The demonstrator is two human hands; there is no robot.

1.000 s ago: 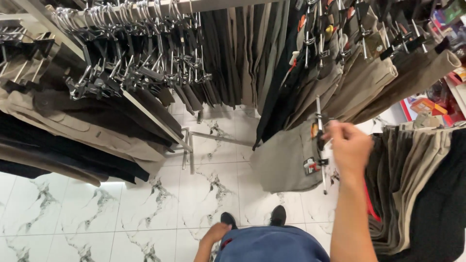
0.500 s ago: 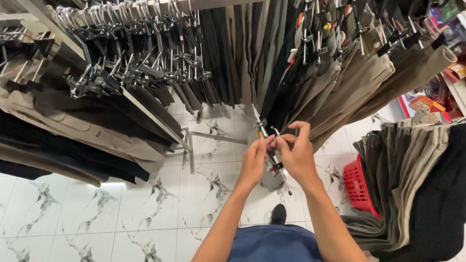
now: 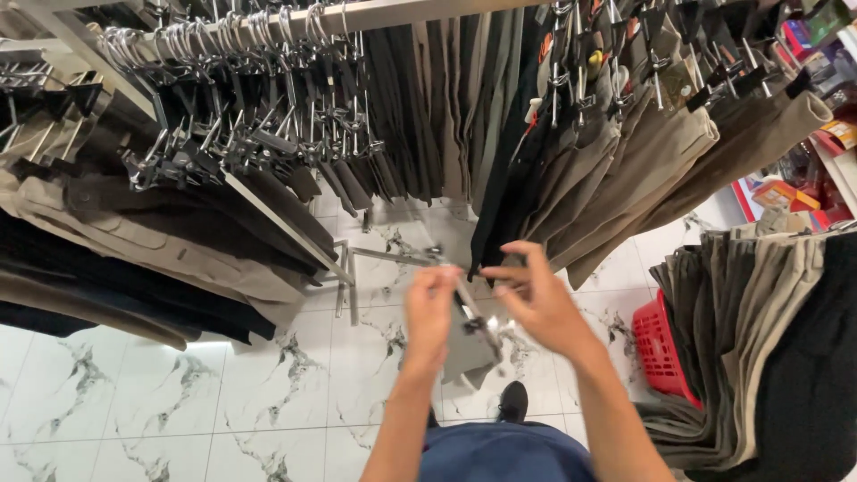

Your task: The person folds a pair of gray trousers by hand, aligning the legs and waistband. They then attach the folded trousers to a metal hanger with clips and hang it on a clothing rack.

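In the head view my left hand (image 3: 430,308) and my right hand (image 3: 536,299) are raised in front of me over a clip hanger (image 3: 466,308) that carries a folded grey-khaki pair of trousers (image 3: 469,353). My left hand grips the hanger's left end; my right hand pinches its right end with thumb and fingers. The garment hangs down between my forearms, edge-on to the camera. Just beyond my hands hang dark and khaki trousers (image 3: 571,178) on a rail.
A metal rail (image 3: 268,27) crowded with clip hangers and dark trousers runs across the top left. More khaki and dark trousers (image 3: 759,339) hang at the right above a red basket (image 3: 656,348). White marbled floor tiles (image 3: 178,402) lie below.
My hands and the hanger have dropped a little lower and closer to me. The left hand has slid along the hanger and the trousers now hang edge-on between my arms.
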